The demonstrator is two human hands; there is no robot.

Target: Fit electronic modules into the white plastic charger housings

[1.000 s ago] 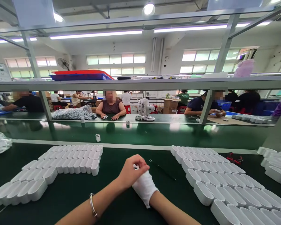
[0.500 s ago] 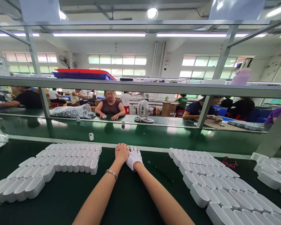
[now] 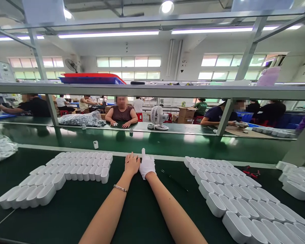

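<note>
My left hand (image 3: 132, 164), bare with a bracelet at the wrist, rests on the dark green table with its fingers stretched out and slightly apart. It holds nothing. Beside it is my right hand (image 3: 147, 165) in a white glove, one finger pointing forward and the others looking folded in; nothing shows in it. A thin dark tool (image 3: 178, 182) lies on the table to the right of this hand. Rows of white oblong cups (image 3: 83, 166) stand to the left of my hands, and a larger block of white oblong cups (image 3: 234, 189) stands to the right.
Red-handled pliers (image 3: 251, 172) lie behind the right block. More white parts (image 3: 296, 183) are at the far right, a plastic bag (image 3: 1, 148) at the far left. Small white pieces (image 3: 96, 144) sit on the green belt (image 3: 162, 144). Across it are a fan (image 3: 157, 117) and seated co-workers.
My hands, overlapping before, now lie side by side. The gloved right hand has gone from spread fingers to one finger pointing forward. The view has shifted slightly.
</note>
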